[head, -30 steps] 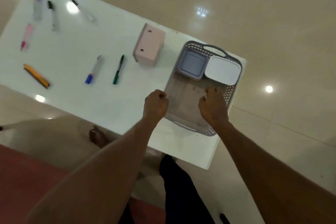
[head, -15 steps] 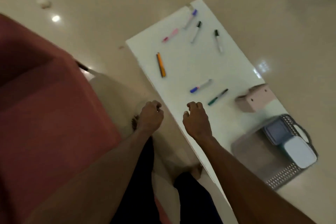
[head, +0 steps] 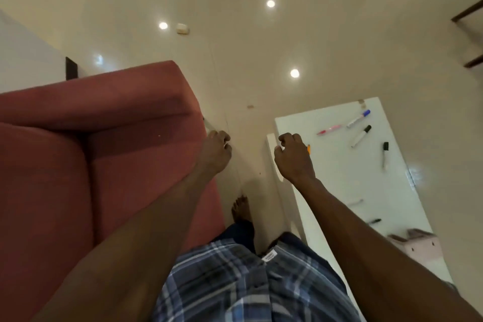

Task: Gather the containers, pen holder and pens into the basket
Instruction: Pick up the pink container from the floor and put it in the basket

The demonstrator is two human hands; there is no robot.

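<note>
On the white table (head: 337, 172) lie a pink pen (head: 329, 129), a blue-capped marker (head: 358, 118), a black-capped marker (head: 361, 136) and another black marker (head: 385, 153). My right hand (head: 292, 157) hovers with curled fingers over the table's near-left edge and covers most of an orange pen (head: 308, 148). Apart from the table, over the floor, my left hand (head: 215, 149) is curled and holds nothing. My right arm partly hides a grey marker (head: 355, 202) and a green pen (head: 374, 221). The pink pen holder (head: 415, 246) lies lower right. The basket is not in view.
A red sofa (head: 104, 151) fills the left side, close to my left arm. A strip of glossy beige floor (head: 248, 117) runs between sofa and table, with my bare foot (head: 241, 209) on it. Dark furniture legs (head: 470, 15) stand at the far right.
The view has swung left, away from the basket, which has left the frame. Both hands have moved from the basket toward the table's far-left end, the right one now over the orange pen.
</note>
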